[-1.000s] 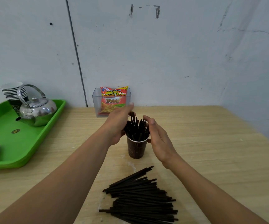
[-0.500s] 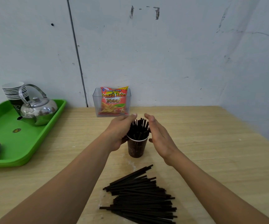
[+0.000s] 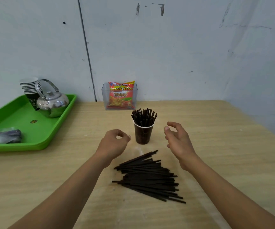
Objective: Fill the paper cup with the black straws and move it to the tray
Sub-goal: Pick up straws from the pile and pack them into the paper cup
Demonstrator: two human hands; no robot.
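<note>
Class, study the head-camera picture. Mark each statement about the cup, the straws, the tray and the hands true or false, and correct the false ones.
1. The paper cup stands upright on the table with black straws in it. True.
2. A metal kettle sits on the green tray. True.
3. The paper cup is already on the green tray. False: it stands on the table, to the right of the tray.
4. Both hands have a grip on the cup. False: the left hand and the right hand are on either side of it, and neither touches it.
5. A pile of loose straws lies on the table, nearer the person than the cup. True.
</note>
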